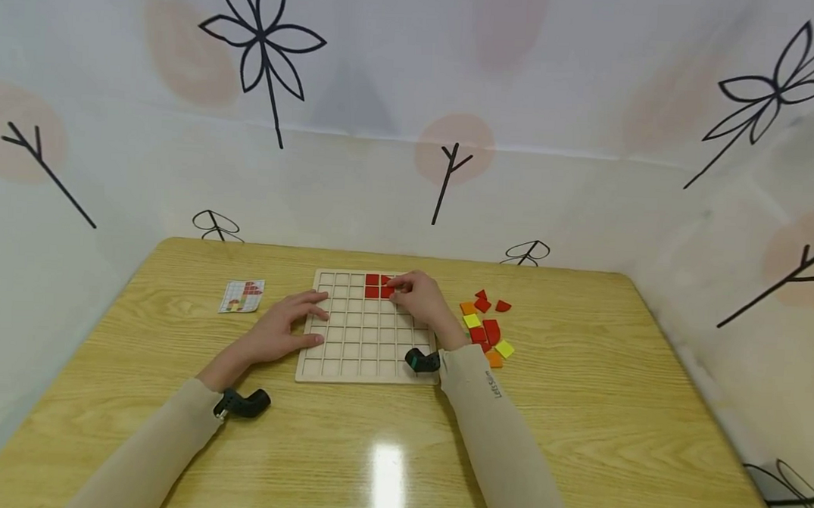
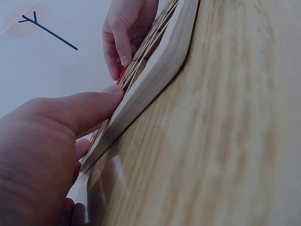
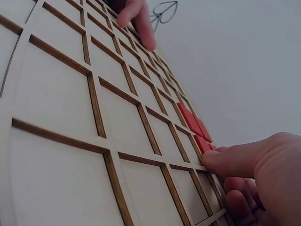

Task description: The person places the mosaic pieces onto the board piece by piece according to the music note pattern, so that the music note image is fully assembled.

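A: What is the grid board (image 1: 354, 333) showing?
B: I am noting pale wood, smooth and matt.
A: And the tabletop (image 1: 323, 447)?
B: Its wood grain is looking glossy, reflecting light.
A: Sleeves (image 1: 508, 448)?
B: I am wearing matt cloth. The card (image 1: 241, 297) is looking papery.

Tucked under the right hand (image 1: 422, 296): the far right corner of the wooden board (image 1: 348, 350) and bits of two red pieces (image 1: 385, 292). Can't tell pinching from pressing there. Covered by the right sleeve (image 1: 501, 432): part of the pile of bright pieces (image 1: 491, 332). Covered by the black wrist camera (image 1: 422, 360): some board squares. Too tiny to make out: the picture on the card (image 1: 243, 298). Cut off at the bottom: both sleeves. Cut off in the left wrist view: the left hand (image 2: 37, 155). Chopped at the left in the right wrist view: the board.
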`<state>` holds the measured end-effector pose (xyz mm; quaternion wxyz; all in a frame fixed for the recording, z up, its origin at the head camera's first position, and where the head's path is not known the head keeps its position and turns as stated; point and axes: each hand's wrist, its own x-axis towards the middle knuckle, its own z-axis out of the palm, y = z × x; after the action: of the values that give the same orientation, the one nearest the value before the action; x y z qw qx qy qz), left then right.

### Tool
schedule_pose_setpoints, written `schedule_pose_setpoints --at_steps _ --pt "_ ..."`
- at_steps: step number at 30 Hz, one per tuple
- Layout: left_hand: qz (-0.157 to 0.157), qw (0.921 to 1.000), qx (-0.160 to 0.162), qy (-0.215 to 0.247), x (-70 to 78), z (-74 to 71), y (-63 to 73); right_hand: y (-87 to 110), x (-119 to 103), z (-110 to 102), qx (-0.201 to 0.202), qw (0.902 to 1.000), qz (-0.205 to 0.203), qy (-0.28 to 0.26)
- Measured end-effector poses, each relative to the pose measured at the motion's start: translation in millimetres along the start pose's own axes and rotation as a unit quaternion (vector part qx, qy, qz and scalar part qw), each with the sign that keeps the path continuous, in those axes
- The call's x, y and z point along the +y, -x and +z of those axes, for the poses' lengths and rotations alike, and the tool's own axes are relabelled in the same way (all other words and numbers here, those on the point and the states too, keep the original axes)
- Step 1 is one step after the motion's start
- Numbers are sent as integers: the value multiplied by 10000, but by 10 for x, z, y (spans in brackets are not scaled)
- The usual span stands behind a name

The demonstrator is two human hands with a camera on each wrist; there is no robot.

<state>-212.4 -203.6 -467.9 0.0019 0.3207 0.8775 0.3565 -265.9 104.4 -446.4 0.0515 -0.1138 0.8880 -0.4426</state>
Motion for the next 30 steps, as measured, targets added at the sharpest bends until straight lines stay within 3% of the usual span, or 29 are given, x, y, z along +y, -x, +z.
schedule_pose_setpoints --at_steps 8,17,24,30 --pt "-12 10000 -22 18 -6 -5 6 -1 21 -14 -18 9995 17 -323" --pt "122 9999 27 40 -6 9 -4 -3 108 -228 -30 9956 -1 -933" --pt "37 10000 -7 14 3 0 -7 159 187 -504 -100 9982 -46 -596" --pt "35 10000 -24 10 20 -6 -1 315 360 -757 170 9996 -91 -195"
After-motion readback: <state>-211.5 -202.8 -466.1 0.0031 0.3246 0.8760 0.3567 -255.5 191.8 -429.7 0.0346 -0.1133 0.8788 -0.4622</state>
